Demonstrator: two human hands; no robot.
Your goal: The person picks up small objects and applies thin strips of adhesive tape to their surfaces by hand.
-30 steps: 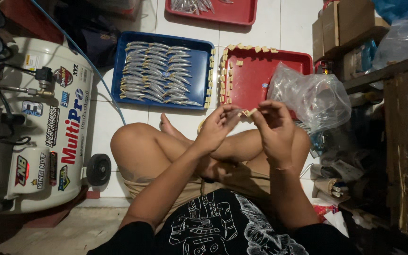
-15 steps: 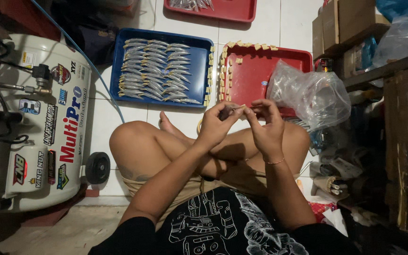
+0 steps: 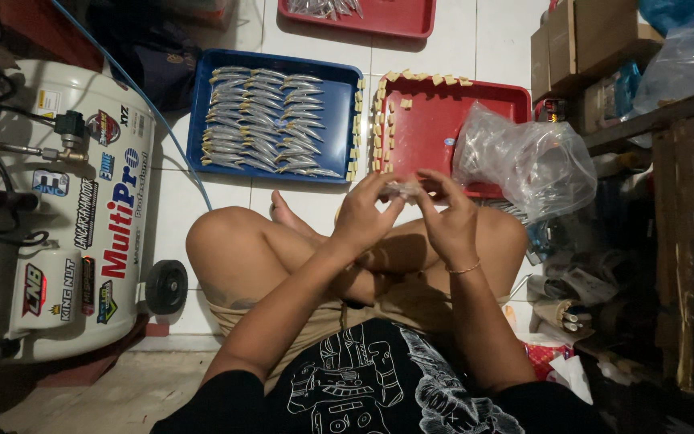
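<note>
I sit cross-legged on a white tiled floor. My left hand [image 3: 365, 215] and my right hand [image 3: 448, 219] meet above my knees, and both pinch a small clear plastic packet [image 3: 403, 189] with something pale inside. In front of me lies a blue tray [image 3: 202, 120] filled with rows of silvery fish-shaped pieces [image 3: 263, 120]. Beside it is a red tray [image 3: 435, 128] with small tan pieces [image 3: 384, 120] lined along its left and top rims. A crumpled clear plastic bag [image 3: 524, 157] rests on the red tray's right side.
A white air compressor tank [image 3: 82, 209] with a black wheel stands at my left. Another red tray [image 3: 379, 16] lies at the far edge. Cardboard boxes [image 3: 580, 40], shelves and clutter crowd the right side. A blue hose [image 3: 138, 96] runs across the floor.
Both hands have stayed together over my knees, shifting slightly down and left while working the small packet. The trays and bag have not moved.
</note>
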